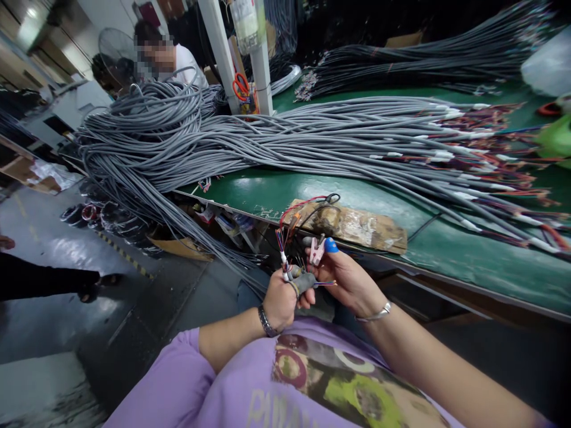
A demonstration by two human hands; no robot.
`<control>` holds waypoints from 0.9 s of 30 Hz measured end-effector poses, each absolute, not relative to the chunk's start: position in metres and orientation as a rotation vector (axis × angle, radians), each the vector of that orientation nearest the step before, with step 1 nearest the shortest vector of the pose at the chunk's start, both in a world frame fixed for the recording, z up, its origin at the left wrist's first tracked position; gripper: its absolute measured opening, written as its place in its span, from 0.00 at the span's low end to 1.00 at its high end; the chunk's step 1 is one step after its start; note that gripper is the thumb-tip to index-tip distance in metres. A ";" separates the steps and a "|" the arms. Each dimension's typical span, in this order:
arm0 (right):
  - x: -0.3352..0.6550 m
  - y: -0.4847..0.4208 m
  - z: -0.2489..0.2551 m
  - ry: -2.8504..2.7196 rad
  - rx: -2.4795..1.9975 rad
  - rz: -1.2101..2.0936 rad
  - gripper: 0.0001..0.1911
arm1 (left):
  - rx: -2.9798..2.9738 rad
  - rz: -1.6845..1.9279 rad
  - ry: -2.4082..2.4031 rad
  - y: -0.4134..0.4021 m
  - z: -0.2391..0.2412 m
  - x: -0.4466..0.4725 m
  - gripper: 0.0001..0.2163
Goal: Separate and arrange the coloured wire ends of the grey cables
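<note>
My left hand (282, 300) is closed around a cable end (284, 259) with a white sleeve. Thin coloured wires (280, 238) fan out from its top. Grey coverings wrap some of my left fingers, and more fine wire tips (328, 283) stick out beside them to the right. My right hand (350, 279), with blue tape on the thumb, pinches a small pink clip (316, 252) just to the right of the wires. Behind both hands, a wooden block (375, 230) with clear tape lies at the table edge, with red and black leads around it.
Long grey cables (267, 139) cover much of the green table (254, 190), their stripped ends to the right. Dark cable bundles (401, 68) lie farther back. Orange-handled scissors (241, 85) hang at a white post (263, 77). A person (187, 65) sits beyond the cable coil.
</note>
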State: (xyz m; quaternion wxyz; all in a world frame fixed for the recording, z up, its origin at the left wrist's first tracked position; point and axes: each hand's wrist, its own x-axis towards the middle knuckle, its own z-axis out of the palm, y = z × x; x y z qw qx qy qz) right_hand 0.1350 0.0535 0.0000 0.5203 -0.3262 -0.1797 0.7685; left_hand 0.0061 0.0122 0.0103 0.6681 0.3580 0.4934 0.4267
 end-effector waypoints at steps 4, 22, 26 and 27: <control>0.136 0.051 0.000 -0.400 -0.775 1.874 0.19 | 0.811 0.984 1.097 0.008 0.011 0.002 0.18; 0.139 0.053 0.002 -0.443 -0.737 1.911 0.14 | 0.782 1.102 1.136 0.012 0.019 0.008 0.18; 0.137 0.055 0.001 -0.425 -0.757 1.876 0.11 | 0.759 1.084 1.151 0.011 0.016 0.010 0.19; 0.137 0.055 0.000 -0.410 -0.763 1.868 0.10 | 0.756 1.076 1.156 0.011 0.015 0.010 0.19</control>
